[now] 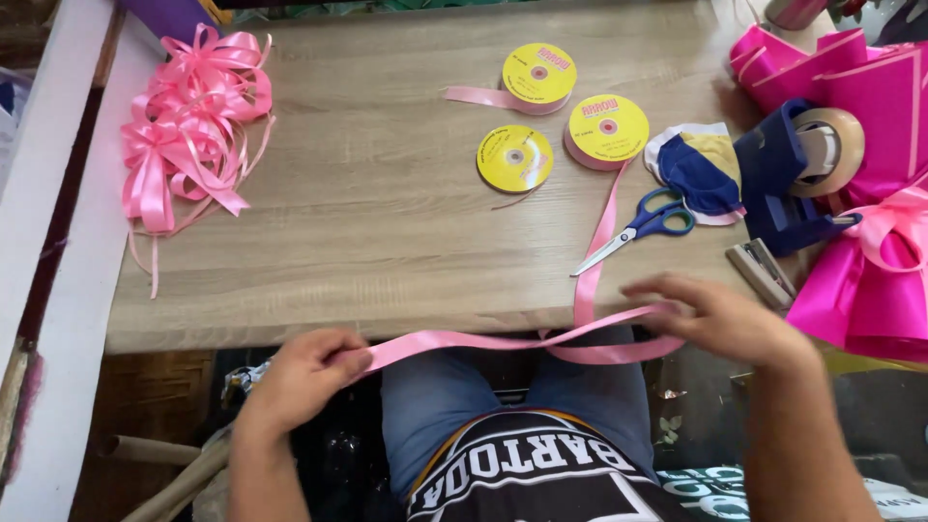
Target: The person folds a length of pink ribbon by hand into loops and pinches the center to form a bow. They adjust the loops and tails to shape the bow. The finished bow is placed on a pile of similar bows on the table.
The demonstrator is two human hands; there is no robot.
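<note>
Left hand: the left hand (307, 370) is curled tight, pinching one end of the pink ribbon (464, 340).
Right hand: the right hand (720, 319) is half closed, its fingers (667, 286) holding the ribbon's other end, which loops under it.
Ribbon: it stretches between both hands, just past the table edge, above the lap.
Spools: three round rolls with yellow labels (539, 75) sit near the middle back.
Bows: a heap of pink bows (188, 121) lies far left.
Scissors: blue-handled scissors (640, 229) lie beside the ribbon.
Tape holder: a dark blue one (797, 179) stands at the right.
Table: light wood table (367, 213).
</note>
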